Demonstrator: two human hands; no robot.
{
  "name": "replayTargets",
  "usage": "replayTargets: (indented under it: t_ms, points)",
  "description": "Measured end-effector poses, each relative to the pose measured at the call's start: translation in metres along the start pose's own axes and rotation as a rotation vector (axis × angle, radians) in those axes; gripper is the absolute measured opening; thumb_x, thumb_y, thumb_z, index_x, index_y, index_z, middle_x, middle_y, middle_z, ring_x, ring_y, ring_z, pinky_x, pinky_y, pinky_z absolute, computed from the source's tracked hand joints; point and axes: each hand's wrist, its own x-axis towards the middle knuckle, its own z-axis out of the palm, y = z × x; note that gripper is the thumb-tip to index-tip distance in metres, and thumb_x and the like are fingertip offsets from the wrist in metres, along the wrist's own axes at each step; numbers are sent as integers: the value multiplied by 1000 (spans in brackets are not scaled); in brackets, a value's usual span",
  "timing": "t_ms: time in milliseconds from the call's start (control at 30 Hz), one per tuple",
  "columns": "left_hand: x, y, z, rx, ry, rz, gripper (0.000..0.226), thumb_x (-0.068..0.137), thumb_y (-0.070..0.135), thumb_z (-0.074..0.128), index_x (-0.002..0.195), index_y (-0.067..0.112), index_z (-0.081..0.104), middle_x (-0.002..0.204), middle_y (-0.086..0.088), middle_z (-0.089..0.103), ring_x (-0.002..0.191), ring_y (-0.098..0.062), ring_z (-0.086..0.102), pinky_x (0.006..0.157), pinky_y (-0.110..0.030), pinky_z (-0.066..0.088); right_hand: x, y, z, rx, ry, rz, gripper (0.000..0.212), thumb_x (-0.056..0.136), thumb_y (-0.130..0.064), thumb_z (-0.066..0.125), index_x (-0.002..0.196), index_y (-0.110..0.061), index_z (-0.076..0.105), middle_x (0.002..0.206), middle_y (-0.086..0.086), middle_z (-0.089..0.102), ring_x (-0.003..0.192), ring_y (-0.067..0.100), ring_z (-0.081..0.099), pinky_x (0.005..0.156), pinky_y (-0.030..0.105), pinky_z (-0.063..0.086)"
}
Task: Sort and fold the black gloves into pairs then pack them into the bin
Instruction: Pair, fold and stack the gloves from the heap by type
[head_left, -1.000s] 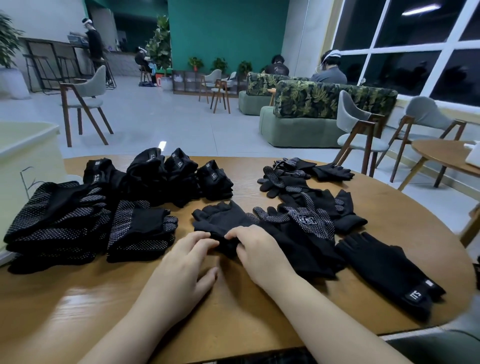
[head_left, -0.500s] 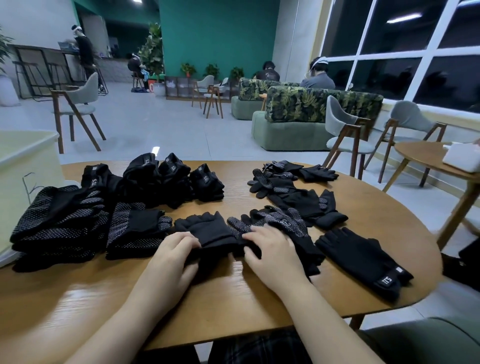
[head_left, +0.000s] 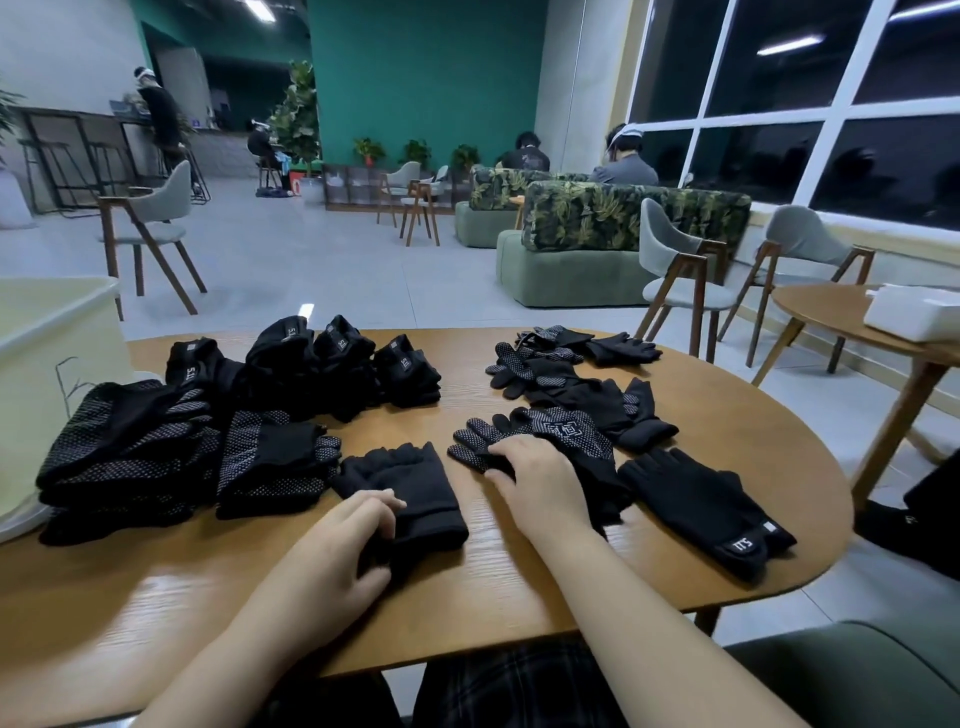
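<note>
My left hand (head_left: 345, 540) grips the cuff end of a plain black glove pair (head_left: 410, 483) lying near the table's front. My right hand (head_left: 535, 480) rests with curled fingers on a dotted black glove (head_left: 561, 434) and pinches its edge. A labelled black glove (head_left: 706, 506) lies flat to the right. More loose gloves (head_left: 566, 364) are spread behind it. Folded dotted pairs (head_left: 135, 452) are stacked at the left, with folded labelled pairs (head_left: 311, 364) behind them. The pale bin (head_left: 47, 343) stands at the left edge.
The wooden table (head_left: 493, 587) has a rounded right edge. A second small table (head_left: 852, 317) with a white box stands at the right. Chairs, sofas and several people fill the room behind.
My left hand has pulled the plain glove pair left and toward me, away from the dotted glove. My right hand has stayed on the dotted glove. The view has tilted slightly.
</note>
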Motion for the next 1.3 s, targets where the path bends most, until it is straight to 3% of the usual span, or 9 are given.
replayTargets:
  t_ms: [167, 300, 400, 467, 600, 733, 1000, 1167, 1300]
  points:
    - [-6, 6, -4, -47, -59, 27, 47, 74, 4, 62, 82, 43, 35, 121, 28, 48, 125, 14, 35, 95, -3, 28, -32, 10, -17, 120, 263, -144, 22, 82, -10, 71, 103, -12, 69, 102, 0, 67, 100, 15, 59, 91, 21, 43]
    - [-12, 11, -8, -67, -110, 58, 43, 76, 19, 71, 85, 45, 38, 121, 29, 49, 127, 14, 34, 95, -4, 30, -66, 42, -41, 48, 377, -4, 26, 83, 4, 65, 105, -10, 70, 102, 1, 68, 102, 16, 59, 92, 27, 46]
    - [-11, 12, -8, -34, -118, 74, 37, 71, 61, 67, 100, 52, 45, 126, 32, 43, 132, 17, 23, 100, -2, 24, -83, 66, -55, 2, 343, 165, 28, 86, 4, 60, 109, -11, 69, 107, 1, 67, 107, 17, 57, 91, 28, 46]
    - [-9, 10, -7, -14, -100, 93, 40, 72, 74, 54, 107, 54, 49, 126, 35, 42, 134, 15, 21, 102, -3, 23, -90, 79, -61, -34, 323, 230, 29, 86, 3, 60, 110, -11, 68, 109, 3, 67, 109, 18, 56, 90, 26, 42]
    - [-7, 4, -2, 33, -79, 158, 25, 84, 71, 43, 106, 64, 51, 122, 38, 47, 136, 6, 27, 106, -10, 25, -96, 92, -70, -90, 269, 354, 26, 88, -9, 62, 113, -14, 67, 116, 3, 65, 113, 19, 54, 94, 33, 43]
    - [-5, 3, -2, 49, -70, 138, 22, 86, 72, 37, 104, 69, 49, 122, 41, 47, 136, 9, 24, 106, -7, 21, -91, 95, -76, -156, 141, 447, 26, 96, -29, 51, 118, -23, 63, 120, -4, 63, 112, 12, 52, 97, 33, 42]
    - [-4, 3, -1, 108, -62, 123, 49, 90, 68, 29, 118, 44, 62, 131, 28, 48, 137, 10, 20, 107, -4, 13, -31, 92, -77, -12, 100, 353, 32, 97, -19, 47, 127, -19, 57, 129, -1, 57, 121, 19, 48, 99, 39, 43]
    - [-4, 5, -2, 95, -86, 64, 55, 86, 72, 24, 122, 45, 55, 134, 35, 34, 134, 19, 11, 102, 2, 8, -1, 112, -64, -39, 23, 473, 29, 96, -18, 45, 120, -21, 61, 131, 0, 54, 118, 23, 48, 91, 40, 47]
    - [-3, 8, -4, 83, -91, 46, 58, 82, 76, 21, 121, 47, 53, 133, 38, 30, 132, 20, 12, 101, 2, 10, -2, 124, -56, -154, -135, 480, 30, 98, -24, 38, 115, -27, 62, 146, -1, 40, 125, 23, 43, 97, 38, 40]
